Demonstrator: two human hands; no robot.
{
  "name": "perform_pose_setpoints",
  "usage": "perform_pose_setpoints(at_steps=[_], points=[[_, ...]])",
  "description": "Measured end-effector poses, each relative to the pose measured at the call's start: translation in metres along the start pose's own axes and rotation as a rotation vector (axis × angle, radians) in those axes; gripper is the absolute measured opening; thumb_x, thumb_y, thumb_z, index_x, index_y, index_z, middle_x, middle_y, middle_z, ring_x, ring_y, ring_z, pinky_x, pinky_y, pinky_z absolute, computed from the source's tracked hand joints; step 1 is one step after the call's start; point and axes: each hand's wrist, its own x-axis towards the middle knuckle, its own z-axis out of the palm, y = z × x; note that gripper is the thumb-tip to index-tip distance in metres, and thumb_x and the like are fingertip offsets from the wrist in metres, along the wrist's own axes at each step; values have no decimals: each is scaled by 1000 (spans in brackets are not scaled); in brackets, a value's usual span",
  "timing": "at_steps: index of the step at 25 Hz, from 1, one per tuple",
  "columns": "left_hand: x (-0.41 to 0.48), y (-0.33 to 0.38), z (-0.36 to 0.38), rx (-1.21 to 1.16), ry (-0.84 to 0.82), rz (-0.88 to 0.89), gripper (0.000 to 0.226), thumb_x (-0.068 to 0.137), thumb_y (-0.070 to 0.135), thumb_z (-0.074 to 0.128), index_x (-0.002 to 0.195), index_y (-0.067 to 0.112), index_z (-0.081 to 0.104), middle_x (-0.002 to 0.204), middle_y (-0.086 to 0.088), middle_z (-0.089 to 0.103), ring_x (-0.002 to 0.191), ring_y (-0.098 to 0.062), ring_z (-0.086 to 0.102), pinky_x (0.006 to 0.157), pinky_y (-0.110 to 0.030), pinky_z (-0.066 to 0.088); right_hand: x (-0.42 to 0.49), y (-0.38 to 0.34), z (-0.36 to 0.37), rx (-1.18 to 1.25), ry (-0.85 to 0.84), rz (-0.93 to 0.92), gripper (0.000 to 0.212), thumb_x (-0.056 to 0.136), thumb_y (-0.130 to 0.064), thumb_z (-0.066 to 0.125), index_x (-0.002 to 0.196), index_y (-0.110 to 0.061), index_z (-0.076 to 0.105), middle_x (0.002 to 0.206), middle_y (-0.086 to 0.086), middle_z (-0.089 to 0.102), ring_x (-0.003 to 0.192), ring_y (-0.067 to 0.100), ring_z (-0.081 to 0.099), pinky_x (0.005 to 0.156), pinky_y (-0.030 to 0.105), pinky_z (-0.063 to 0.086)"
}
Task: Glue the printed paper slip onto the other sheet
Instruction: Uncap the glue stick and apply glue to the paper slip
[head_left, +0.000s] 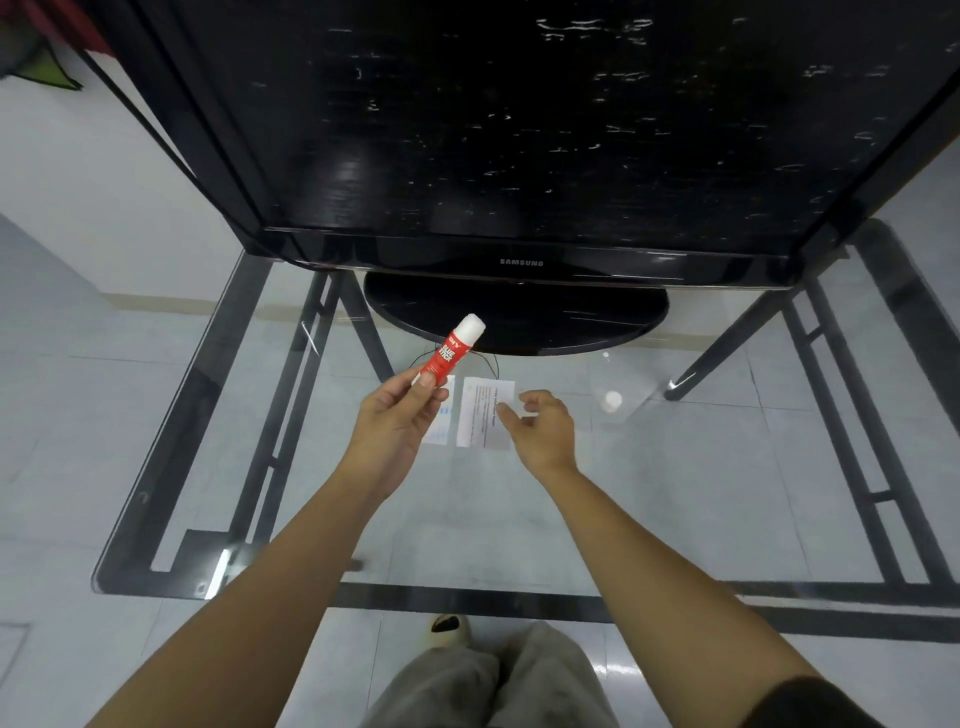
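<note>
Left hand (400, 415) grips the glue stick (451, 353) low on its barrel, white end up, lifted off the glass table (675, 493). Right hand (540, 426) hangs loosely curled and empty over the right edge of the printed slip (483, 415), which lies flat just beside the other sheet (442, 423). I judge gluing not yet begun: next I'd steady the slip and bring the stick's tip down onto it.

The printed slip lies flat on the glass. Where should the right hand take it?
Probably pinch the printed slip at its right edge, coming from the right: it lies flat, so only an edge can be lifted, and the right hand is at that edge.
</note>
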Motion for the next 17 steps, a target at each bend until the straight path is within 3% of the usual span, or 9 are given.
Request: perform_pose_setpoints(at_steps=[7,12,17], points=[[-2,10,-24,-29,40,25,24,80,29,62,101,20,68,98,0,66,84,-9,64,80,-19,53,0,3,42,-230,-2,24,58,77,-26,73,119,-4,41,123,14,36,114,32,42,92,40,46],[-4,17,-31,-22,64,24,26,77,30,62,100,21,67,102,-1,63,86,-10,65,80,-19,53,3,8,42,-250,17,32,50,76,-9,73,116,-3,43,124,14,34,111,32,45,94,36,45],[-6,17,-29,-40,54,20,24,81,28,60,102,21,66,102,-1,63,87,-11,64,80,-19,53,3,5,43,-144,15,83,45,75,-1,70,111,-8,44,122,10,34,99,32,55,86,34,49]])
